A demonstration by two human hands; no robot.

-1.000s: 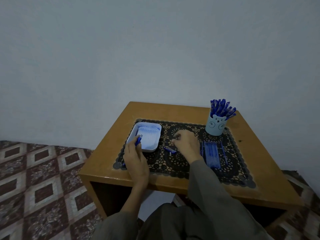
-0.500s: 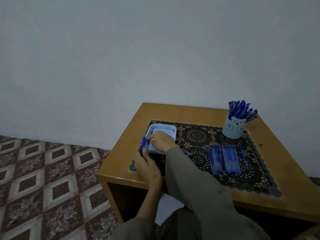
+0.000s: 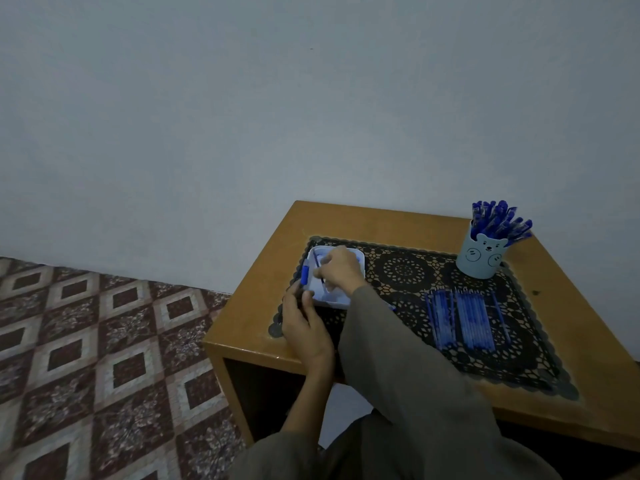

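Bench (image 3: 381,223): 1.
Lace mat (image 3: 401,271): 1, on the bench.
White tray (image 3: 332,300): 1.
Bear-face cup (image 3: 481,259): 1.
Blue pens in cup (image 3: 498,220): a full bunch, well over a dozen; too crowded to count exactly.
Loose blue refills (image 3: 460,320) on the mat: 2 packed rows plus 1 lying apart on the right; too blurred to count within the rows.
Pen barrel (image 3: 305,273): 1, in the left hand (image 3: 304,330).
Thin refill (image 3: 318,268): 1, in the right hand (image 3: 341,270).
Hands: 2.
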